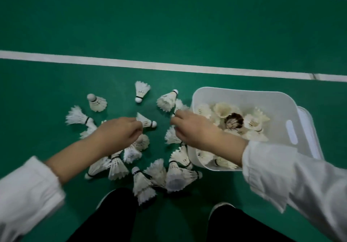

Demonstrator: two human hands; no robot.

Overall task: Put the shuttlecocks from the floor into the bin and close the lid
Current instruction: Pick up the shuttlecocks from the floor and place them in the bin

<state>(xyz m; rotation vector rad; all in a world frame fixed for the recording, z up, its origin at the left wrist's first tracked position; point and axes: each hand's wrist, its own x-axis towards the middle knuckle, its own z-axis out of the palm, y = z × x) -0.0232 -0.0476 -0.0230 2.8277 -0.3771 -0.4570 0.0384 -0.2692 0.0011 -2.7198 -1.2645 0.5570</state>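
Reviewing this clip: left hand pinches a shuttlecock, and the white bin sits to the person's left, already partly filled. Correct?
Not quite. The head view shows the white bin on the person's right, partly filled. The left hand does pinch a shuttlecock.

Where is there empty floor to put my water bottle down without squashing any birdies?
Bare green floor lies past the white line, and at far left beside it. A small gap sits between the two hands, left hand and right hand. It is crowded from the hands down to the feet, where shuttlecocks pile up beside the bin.
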